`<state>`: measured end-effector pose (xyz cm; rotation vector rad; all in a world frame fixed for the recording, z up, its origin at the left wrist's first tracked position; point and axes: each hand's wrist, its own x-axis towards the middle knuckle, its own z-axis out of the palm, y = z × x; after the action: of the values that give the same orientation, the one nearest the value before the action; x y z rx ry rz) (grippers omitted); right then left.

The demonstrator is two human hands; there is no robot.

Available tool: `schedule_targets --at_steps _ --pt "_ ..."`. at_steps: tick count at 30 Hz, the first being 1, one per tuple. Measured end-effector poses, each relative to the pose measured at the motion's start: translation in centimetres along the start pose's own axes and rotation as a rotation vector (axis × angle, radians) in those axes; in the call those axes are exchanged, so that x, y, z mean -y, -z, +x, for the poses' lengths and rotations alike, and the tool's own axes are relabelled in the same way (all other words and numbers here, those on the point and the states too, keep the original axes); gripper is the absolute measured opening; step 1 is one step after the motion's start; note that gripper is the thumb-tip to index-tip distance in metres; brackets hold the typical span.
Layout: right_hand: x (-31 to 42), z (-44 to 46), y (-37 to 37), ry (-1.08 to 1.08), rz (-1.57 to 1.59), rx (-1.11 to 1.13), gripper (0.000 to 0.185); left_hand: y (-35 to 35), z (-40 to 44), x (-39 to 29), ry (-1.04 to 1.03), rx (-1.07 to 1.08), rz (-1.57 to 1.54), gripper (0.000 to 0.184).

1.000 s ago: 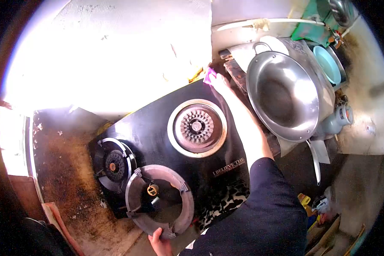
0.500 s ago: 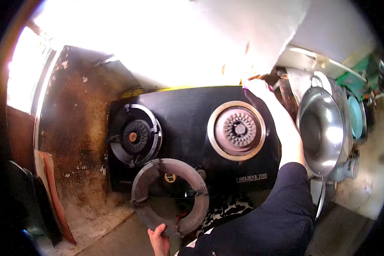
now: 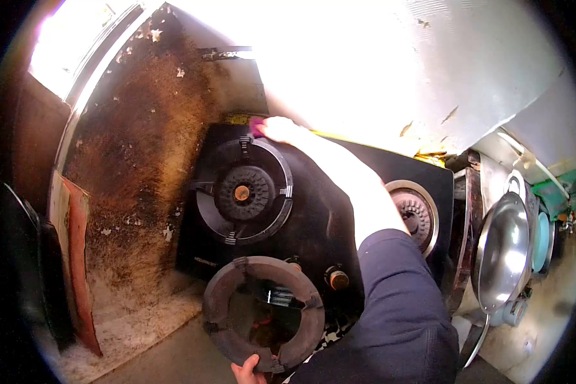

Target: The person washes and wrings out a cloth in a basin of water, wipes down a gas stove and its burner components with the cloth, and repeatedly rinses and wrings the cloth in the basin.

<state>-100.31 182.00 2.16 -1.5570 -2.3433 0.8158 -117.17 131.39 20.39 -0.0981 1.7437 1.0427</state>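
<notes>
The left hand (image 3: 248, 371) grips the near rim of a ring-shaped pan support (image 3: 262, 313). Beyond it sits the left burner (image 3: 241, 192). The right hand (image 3: 278, 130), well apart from the left, presses a purple cloth (image 3: 257, 127) at the stove's (image 3: 320, 211) back edge.

Only illegible lettering (image 3: 205, 261) on stove (image 3: 323, 217)

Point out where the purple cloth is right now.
In the head view, the purple cloth is in the right hand, at the back edge of the stove, just behind the left burner.
</notes>
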Motion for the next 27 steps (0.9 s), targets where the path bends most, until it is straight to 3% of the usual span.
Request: schedule_targets --at_steps 4,8,9,10,13,16,19,23,27 --pt "2.5 1.4 -0.1 0.138 0.099 0.022 0.039 1.1 1.4 1.2 -0.07 -0.015 -0.078 0.048" --pt "-1.3 -2.2 -0.1 0.586 -0.093 -0.085 0.046 -0.1 0.3 -0.1 -0.094 0.0 -0.082 0.05" --pt "-2.3 -4.7 0.8 0.534 -0.123 -0.091 0.047 0.6 1.9 1.5 -0.19 -0.131 -0.074 0.05" --pt "-3.0 -7.3 1.9 0.485 -0.156 -0.102 0.047 1.3 2.7 1.7 -0.183 -0.127 -0.066 0.05" --pt "-4.4 -13.8 3.1 0.417 -0.407 -0.269 0.048 2.1 2.4 0.9 -0.186 0.057 -0.047 0.045" --pt "-0.5 -20.6 4.2 0.313 -0.463 -0.224 0.05 3.4 3.3 1.2 -0.202 0.086 -0.021 0.041" --pt "1.4 -25.8 0.8 0.324 -0.454 -0.346 0.051 4.4 3.0 1.3 -0.216 0.135 -0.02 0.037" --pt "4.6 -32.5 -2.1 0.242 -0.285 -0.001 0.053 5.8 2.8 1.3 -0.224 0.268 0.001 0.036" --pt "4.2 -36.1 -3.1 0.377 -0.152 0.056 0.044 6.9 3.0 1.7 -0.235 0.275 0.02 0.032"
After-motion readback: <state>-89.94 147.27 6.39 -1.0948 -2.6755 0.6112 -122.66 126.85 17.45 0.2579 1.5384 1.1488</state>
